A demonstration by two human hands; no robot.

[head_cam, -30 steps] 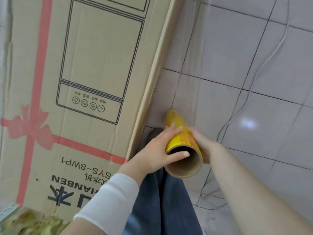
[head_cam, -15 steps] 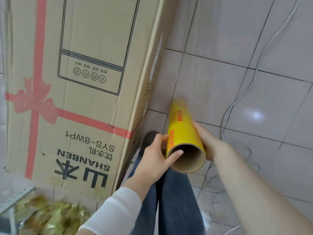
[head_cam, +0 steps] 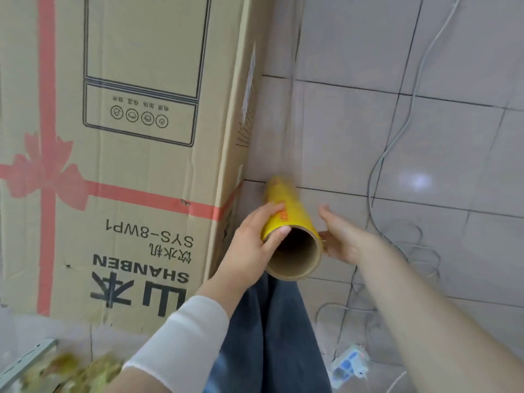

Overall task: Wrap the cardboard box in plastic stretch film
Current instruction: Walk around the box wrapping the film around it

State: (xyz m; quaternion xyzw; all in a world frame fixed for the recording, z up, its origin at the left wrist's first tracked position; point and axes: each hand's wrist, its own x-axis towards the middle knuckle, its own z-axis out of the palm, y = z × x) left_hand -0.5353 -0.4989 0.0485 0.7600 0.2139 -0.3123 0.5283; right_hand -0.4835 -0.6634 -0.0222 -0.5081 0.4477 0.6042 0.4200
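Obscured items
The cardboard box [head_cam: 127, 165] is running off the top and left edges; the right hand [head_cam: 343, 239] (blurred) is hiding partly behind the film roll [head_cam: 286, 211].
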